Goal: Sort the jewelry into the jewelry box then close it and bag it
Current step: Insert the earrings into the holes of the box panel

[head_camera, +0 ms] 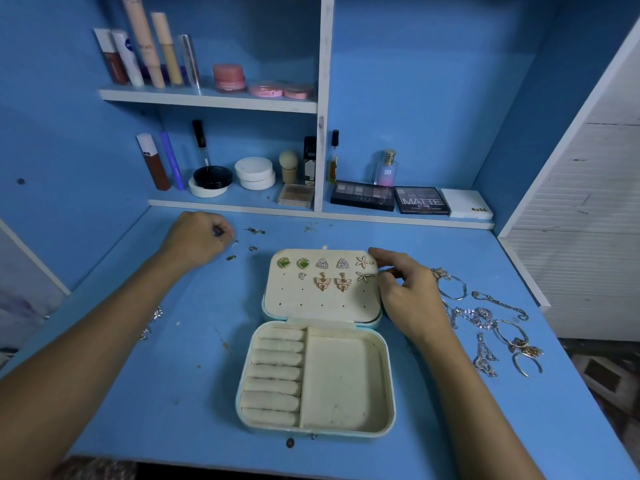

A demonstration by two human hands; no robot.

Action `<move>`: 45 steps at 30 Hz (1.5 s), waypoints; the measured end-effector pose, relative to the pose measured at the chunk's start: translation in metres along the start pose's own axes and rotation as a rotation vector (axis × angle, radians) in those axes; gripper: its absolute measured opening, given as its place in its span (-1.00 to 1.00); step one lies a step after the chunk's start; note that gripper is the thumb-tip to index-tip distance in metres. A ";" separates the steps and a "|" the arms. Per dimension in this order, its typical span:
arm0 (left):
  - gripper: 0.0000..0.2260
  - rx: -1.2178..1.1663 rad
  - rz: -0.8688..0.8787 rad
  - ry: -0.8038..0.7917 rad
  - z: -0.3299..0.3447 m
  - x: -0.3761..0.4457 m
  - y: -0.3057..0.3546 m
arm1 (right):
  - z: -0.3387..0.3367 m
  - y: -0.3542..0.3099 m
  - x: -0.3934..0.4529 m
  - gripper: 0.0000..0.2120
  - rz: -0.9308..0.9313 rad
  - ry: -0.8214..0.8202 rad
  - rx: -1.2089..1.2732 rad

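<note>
An open cream jewelry box [343,382] lies mid-table, its lid [322,301] folded back flat. Several earrings [323,268] are pinned in the lid: green squares, triangles, starfish, butterflies. My right hand [408,296] holds the lid's right edge, fingers curled round its top corner. My left hand [199,239] is at the far left of the table with its fingers curled, pinching a small earring piece [234,242]. Loose small earrings [254,232] lie just right of it. The box's lower tray holds ring rolls [277,375] and one bare compartment.
Necklaces, hoops and chains [488,323] lie in a pile right of the box. More silver jewelry [152,323] lies partly hidden under my left forearm. Shelves behind hold cosmetics and palettes [420,200]. The table's front edge [242,464] is near me.
</note>
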State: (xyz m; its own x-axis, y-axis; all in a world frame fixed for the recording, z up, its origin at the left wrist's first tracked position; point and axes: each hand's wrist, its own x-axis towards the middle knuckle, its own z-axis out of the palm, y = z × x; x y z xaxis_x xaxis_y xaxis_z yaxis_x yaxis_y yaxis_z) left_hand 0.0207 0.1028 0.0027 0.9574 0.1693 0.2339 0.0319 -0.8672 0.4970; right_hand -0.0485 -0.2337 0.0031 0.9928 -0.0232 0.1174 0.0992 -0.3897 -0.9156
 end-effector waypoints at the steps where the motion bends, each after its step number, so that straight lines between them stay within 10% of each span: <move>1: -0.94 -0.003 0.008 0.004 0.000 0.000 0.001 | 0.000 0.000 0.000 -0.60 0.001 -0.001 -0.002; 14: -0.96 -0.390 0.041 0.295 -0.008 -0.030 0.044 | -0.001 -0.002 -0.001 -0.60 0.019 -0.008 -0.013; 34: -0.86 -1.079 -0.276 0.224 0.016 -0.095 0.061 | 0.001 -0.002 -0.001 -0.60 0.025 -0.002 0.011; 45: -0.82 -1.075 -0.147 0.174 0.016 -0.103 0.063 | 0.000 -0.001 -0.001 -0.60 0.021 0.003 0.006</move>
State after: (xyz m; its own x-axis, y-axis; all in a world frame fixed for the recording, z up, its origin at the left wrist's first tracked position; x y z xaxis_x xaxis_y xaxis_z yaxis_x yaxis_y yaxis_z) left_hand -0.0718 0.0230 -0.0031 0.9085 0.3743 0.1858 -0.2056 0.0134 0.9785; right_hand -0.0500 -0.2329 0.0037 0.9945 -0.0342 0.0991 0.0785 -0.3840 -0.9200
